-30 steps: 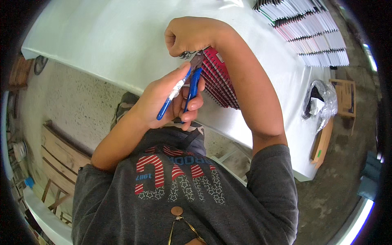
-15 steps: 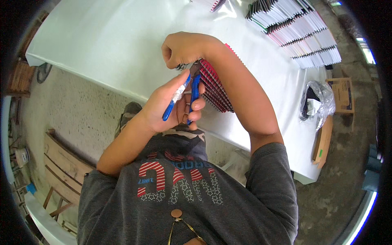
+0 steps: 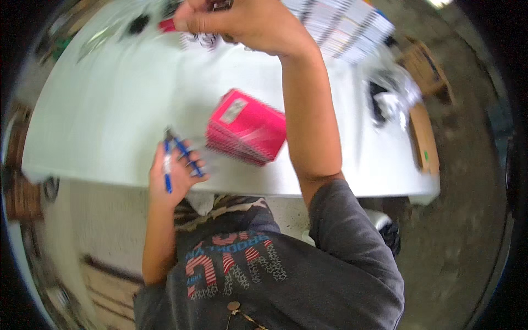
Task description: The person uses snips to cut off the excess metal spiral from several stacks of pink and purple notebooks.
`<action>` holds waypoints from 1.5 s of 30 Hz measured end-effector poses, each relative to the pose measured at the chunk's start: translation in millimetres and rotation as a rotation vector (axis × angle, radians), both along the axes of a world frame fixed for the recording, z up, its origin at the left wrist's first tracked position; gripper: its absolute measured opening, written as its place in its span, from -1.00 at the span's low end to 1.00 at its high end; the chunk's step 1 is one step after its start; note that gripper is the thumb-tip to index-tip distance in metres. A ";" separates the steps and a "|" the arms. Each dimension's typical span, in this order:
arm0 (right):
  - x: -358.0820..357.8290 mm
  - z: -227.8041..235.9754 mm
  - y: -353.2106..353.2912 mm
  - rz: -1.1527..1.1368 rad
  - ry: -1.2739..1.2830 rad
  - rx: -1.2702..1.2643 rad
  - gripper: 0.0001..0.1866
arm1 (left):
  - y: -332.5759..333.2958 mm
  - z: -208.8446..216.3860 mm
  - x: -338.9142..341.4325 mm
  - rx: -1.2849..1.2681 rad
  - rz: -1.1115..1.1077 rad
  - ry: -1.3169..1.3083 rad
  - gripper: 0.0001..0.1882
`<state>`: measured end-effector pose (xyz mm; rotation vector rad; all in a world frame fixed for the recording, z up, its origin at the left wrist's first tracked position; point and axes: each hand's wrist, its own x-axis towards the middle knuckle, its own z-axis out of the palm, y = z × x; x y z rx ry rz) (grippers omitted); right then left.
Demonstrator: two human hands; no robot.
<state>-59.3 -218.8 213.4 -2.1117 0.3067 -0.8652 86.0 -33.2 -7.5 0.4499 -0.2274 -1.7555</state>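
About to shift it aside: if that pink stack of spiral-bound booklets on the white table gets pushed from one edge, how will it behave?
The pink stack is many thin booklets, already fanned at its lower edge, so a push would probably shear it rather than move it whole. The covers look glossy, likely slippery. The white table looks smooth, so the bottom should slide easily.

Dark grey short-sleeved shirt (image 3: 286,275), red-white print.
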 end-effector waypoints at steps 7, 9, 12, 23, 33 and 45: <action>-149.3 4.7 -15.8 -0.973 -0.180 -0.688 -0.81 | -5.2 -8.7 -2.1 0.080 0.127 0.008 -0.46; -198.3 -18.5 -33.5 -1.224 -0.031 -0.835 -0.82 | -5.7 -5.3 -2.9 0.081 0.123 -0.027 -0.45; -275.2 -70.8 -61.7 -1.262 0.058 -0.854 -0.83 | -6.5 -9.5 -2.5 0.085 0.128 -0.038 -0.44; -351.4 -110.4 -94.7 -1.389 0.411 -0.774 -0.80 | -5.1 -11.1 -0.7 0.052 0.119 -0.029 -0.44; -60.4 -96.6 19.4 -0.023 0.402 -0.437 -0.59 | 4.8 48.1 -30.6 -0.043 -0.128 -0.093 -0.44; -43.1 -133.2 18.0 0.057 0.550 -0.352 -0.53 | -4.0 39.6 -29.9 -0.031 -0.361 0.152 -0.39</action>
